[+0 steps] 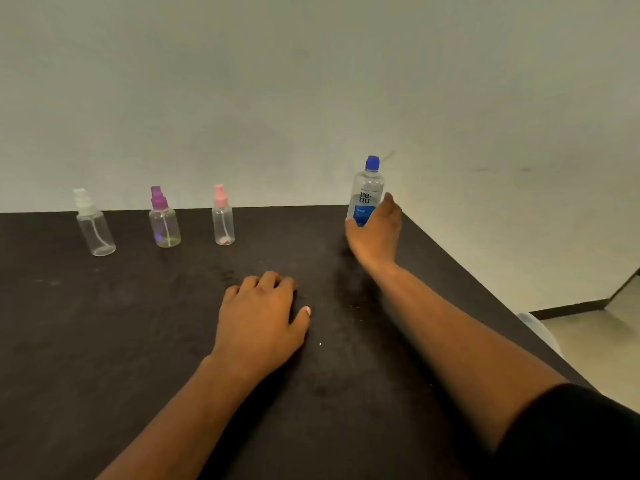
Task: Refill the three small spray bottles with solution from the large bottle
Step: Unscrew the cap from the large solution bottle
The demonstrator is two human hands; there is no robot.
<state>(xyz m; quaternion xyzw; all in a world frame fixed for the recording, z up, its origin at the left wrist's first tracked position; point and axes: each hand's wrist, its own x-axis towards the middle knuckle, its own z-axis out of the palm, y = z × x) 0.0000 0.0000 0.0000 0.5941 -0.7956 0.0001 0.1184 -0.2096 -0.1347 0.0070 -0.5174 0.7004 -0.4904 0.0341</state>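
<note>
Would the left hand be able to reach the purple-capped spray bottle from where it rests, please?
Probably yes: the left hand lies flat on the table, and only bare tabletop separates it from the purple-capped spray bottle.

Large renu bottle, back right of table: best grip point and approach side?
Grip the large bottle around its lower body, at the blue label, coming from the near right side as the right hand is. It stands upright with a straight-sided body; the blue cap is narrower and needs to stay free for opening.

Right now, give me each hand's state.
Left hand: empty, fingers curled loosely, resting on the dark table.
Right hand: grips the large clear blue-capped bottle.
</note>
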